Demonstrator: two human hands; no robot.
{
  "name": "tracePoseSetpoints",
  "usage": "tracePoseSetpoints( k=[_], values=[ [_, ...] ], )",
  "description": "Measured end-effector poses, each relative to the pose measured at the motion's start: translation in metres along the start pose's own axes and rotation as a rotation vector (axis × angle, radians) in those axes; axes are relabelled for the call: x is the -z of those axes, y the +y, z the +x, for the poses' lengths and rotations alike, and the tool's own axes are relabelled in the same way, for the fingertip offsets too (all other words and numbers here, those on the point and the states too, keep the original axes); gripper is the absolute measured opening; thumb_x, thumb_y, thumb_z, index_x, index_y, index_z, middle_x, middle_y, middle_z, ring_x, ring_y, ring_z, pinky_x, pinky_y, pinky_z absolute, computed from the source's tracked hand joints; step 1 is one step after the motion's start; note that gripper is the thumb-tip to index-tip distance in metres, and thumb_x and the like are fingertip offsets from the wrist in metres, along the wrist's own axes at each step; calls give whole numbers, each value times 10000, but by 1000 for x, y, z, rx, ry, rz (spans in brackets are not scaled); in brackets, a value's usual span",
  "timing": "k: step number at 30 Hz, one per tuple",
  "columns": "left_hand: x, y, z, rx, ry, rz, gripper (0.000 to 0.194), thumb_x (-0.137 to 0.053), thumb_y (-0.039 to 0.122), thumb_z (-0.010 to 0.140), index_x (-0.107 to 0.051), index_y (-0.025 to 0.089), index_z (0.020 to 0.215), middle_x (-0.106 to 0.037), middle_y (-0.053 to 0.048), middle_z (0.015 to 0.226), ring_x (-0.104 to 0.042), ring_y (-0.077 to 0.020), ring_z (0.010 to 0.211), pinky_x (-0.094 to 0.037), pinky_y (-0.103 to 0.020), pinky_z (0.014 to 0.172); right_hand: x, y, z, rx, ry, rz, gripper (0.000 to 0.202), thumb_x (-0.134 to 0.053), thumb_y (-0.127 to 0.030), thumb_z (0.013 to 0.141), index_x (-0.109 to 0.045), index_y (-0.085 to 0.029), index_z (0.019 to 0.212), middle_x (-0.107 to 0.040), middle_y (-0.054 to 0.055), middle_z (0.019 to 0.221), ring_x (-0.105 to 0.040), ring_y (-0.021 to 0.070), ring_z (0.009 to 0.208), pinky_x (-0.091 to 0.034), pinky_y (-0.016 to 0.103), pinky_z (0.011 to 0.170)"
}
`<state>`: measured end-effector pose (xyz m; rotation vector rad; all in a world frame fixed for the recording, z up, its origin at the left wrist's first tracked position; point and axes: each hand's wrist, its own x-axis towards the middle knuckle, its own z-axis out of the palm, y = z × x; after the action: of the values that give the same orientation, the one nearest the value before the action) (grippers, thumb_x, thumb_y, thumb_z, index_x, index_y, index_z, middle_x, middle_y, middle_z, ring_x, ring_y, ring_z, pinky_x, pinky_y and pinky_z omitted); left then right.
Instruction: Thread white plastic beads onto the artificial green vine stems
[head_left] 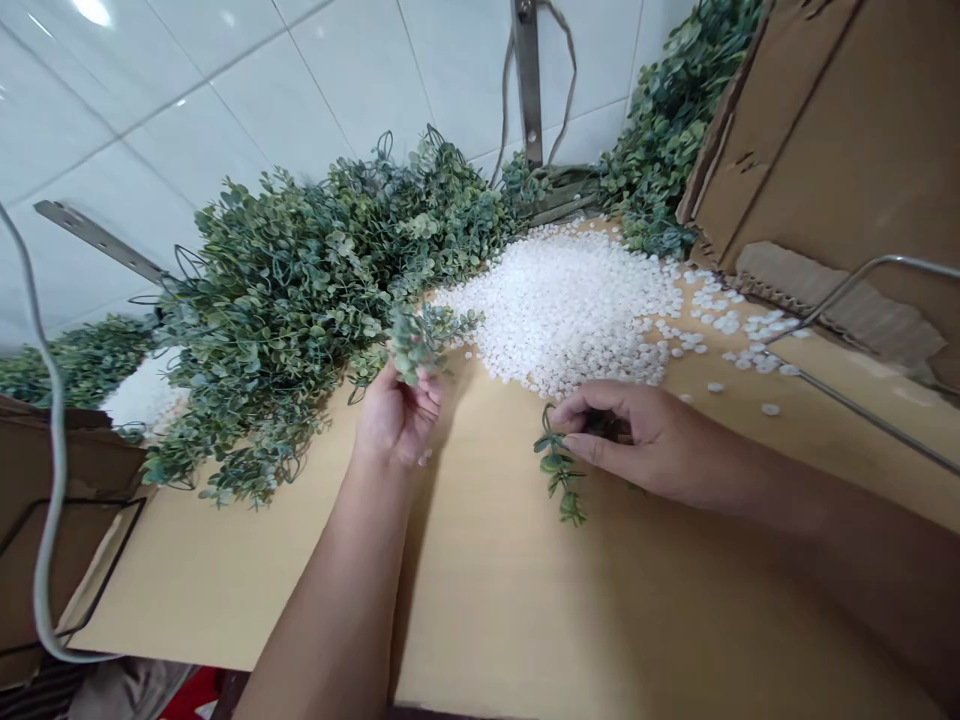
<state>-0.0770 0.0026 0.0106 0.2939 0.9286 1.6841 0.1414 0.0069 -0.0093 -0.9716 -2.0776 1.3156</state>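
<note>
My left hand (pixel 394 415) is closed around a pale green artificial leaf sprig (pixel 415 340), whose leaves stick up past the fingertips. Just below those fingers a small white bit (pixel 424 457) shows. To the right, my right hand (pixel 645 430) pinches a second, darker leaf sprig (pixel 559 468) between thumb and finger; its leaves hang down over the tabletop. The other fingers of that hand are curled, and what lies inside them is in shadow. Beyond both hands spreads a heap of small white plastic discs (pixel 577 300).
A large mound of artificial greenery (pixel 300 270) lies to the left on the wooden table (pixel 480 580). More greenery (pixel 667 130) and a cardboard box (pixel 840 140) stand at right, near a bent metal wire (pixel 862 400). A white cable (pixel 56 440) hangs at far left.
</note>
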Motion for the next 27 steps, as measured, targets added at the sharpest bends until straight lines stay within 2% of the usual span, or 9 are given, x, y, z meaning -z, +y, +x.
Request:
tracePoseSetpoints(
  k=[3, 6, 9, 12, 14, 16, 20, 24, 27],
  values=[
    [7, 14, 3, -214, 81, -84, 260, -319, 135, 887, -541, 145, 752, -644, -22, 663, -641, -60, 668, -508, -128, 603, 2, 0, 0, -16, 39, 92, 179, -568, -291, 732, -570, -161, 855, -540, 13, 752, -535, 112, 659, -449, 228, 598],
    [13, 19, 7, -327, 141, 18, 197, -347, 77, 840, -535, 131, 865, -680, -80, 824, -648, -100, 872, -516, -189, 741, 0, 1, 0, -44, 128, 87, 321, -621, -288, 670, -561, -174, 964, -483, -12, 749, -473, 84, 574, -422, 213, 515],
    [14, 15, 7, -464, 197, 214, 196, -463, 70, 768, -542, 165, 919, -684, -59, 849, -658, -111, 797, -515, -212, 707, -2, 1, 0, -60, 157, 64, 445, -625, -274, 656, -548, -190, 1087, -441, -35, 713, -404, 65, 506, -377, 211, 457],
    [9, 5, -1, -572, 60, 491, 152, -598, 147, 715, -621, 187, 860, -684, -15, 764, -604, -74, 582, -467, -170, 567, 0, -1, 1, -53, 224, 89, 331, -603, -274, 692, -588, -177, 1008, -416, -43, 661, -407, 65, 510, -386, 213, 483],
    [0, -7, -14, -508, -144, 696, 98, -642, 234, 702, -669, 167, 769, -670, -16, 691, -549, -67, 530, -436, -168, 527, 2, -5, 2, -72, 312, 148, 195, -583, -273, 715, -588, -170, 881, -419, -42, 641, -434, 66, 509, -389, 205, 471],
    [-9, -23, -31, -306, -285, 825, 172, -705, 268, 638, -686, 155, 766, -671, -36, 703, -561, -98, 592, -442, -190, 553, 5, -8, 4, -103, 402, 235, 112, -568, -268, 727, -545, -180, 792, -443, -38, 639, -479, 73, 513, -391, 194, 443],
    [-22, -53, -52, 37, -467, 804, 365, -775, 276, 538, -651, 172, 865, -631, -20, 698, -517, -96, 557, -403, -200, 506, 7, -8, 6, -119, 488, 335, 121, -566, -274, 737, -476, -194, 744, -499, -33, 643, -563, 98, 561, -445, 203, 494],
    [-19, -64, -45, 43, -445, 812, 250, -659, 382, 679, -586, 146, 636, -537, 9, 535, -426, -67, 453, -343, -195, 452, 15, -6, 1, -133, 257, 106, 158, -595, -337, 738, -524, -198, 766, -493, -49, 533, -506, 99, 474, -380, 209, 432],
    [-12, -57, -36, 1, -438, 928, 187, -630, 330, 715, -614, 145, 692, -496, 31, 505, -394, -64, 441, -319, -191, 448, 25, -9, -7, -132, 143, -207, 203, -559, -412, 764, -612, -219, 795, -498, -36, 498, -474, 117, 453, -314, 230, 400]
  ],
)
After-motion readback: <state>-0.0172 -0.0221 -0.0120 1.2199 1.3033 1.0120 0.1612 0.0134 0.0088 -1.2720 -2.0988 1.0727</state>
